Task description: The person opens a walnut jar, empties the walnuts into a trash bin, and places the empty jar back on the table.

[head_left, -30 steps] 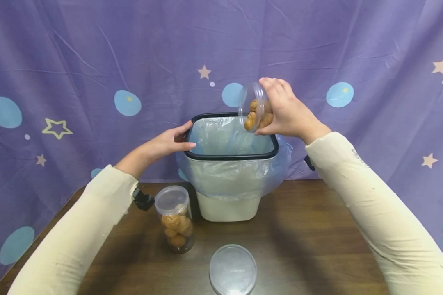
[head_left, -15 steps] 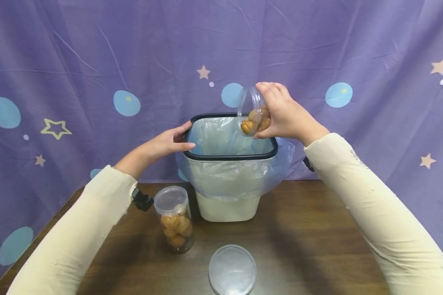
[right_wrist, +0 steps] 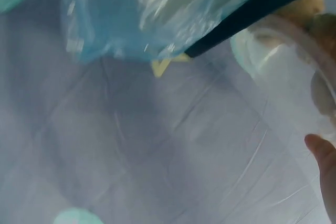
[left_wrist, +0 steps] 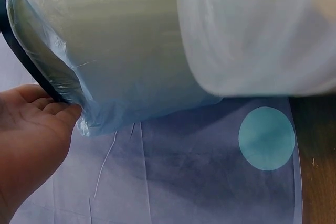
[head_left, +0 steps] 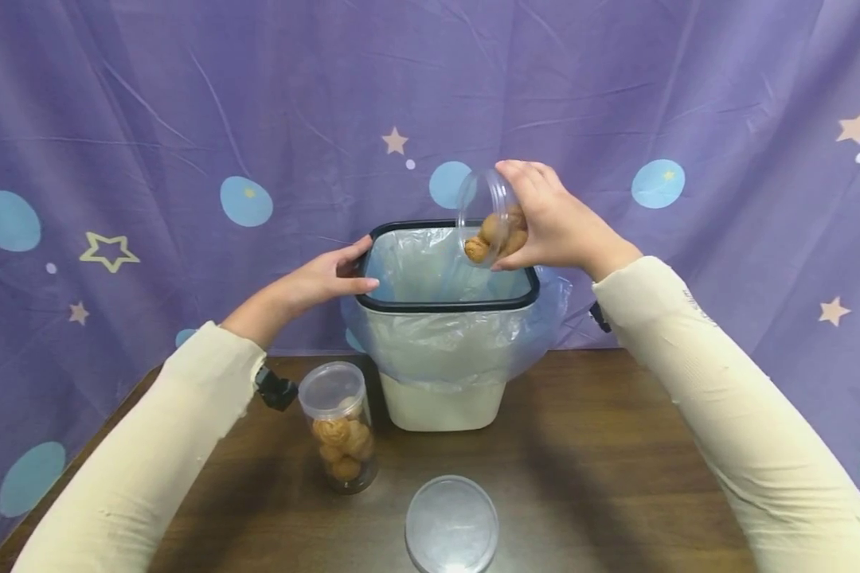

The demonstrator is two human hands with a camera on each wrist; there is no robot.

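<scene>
A white trash bin point(head_left: 440, 410) with a black rim stands on the table, lined with a translucent blue bag point(head_left: 451, 350) folded over its outside. My left hand point(head_left: 318, 278) grips the left side of the rim, thumb on the inner side; in the left wrist view its fingers point(left_wrist: 50, 107) curl at the rim and bag. Over the bin's right half, my right hand point(head_left: 559, 223) holds a clear plastic jar point(head_left: 476, 195) on its side, mouth tipped left and down. Round brown cookies point(head_left: 477, 250) lie inside, near its mouth. The palm hides the jar's base.
A second clear jar point(head_left: 333, 391), lidded and full of similar cookies, stands left of the bin. A round translucent lid point(head_left: 451, 525) lies flat in front on the brown wooden table point(head_left: 616, 477). A purple curtain point(head_left: 330, 95) hangs close behind.
My right hand has lowered slightly and tipped the jar further down to the left. The cookies have slid toward its mouth. My left hand stays on the rim.
</scene>
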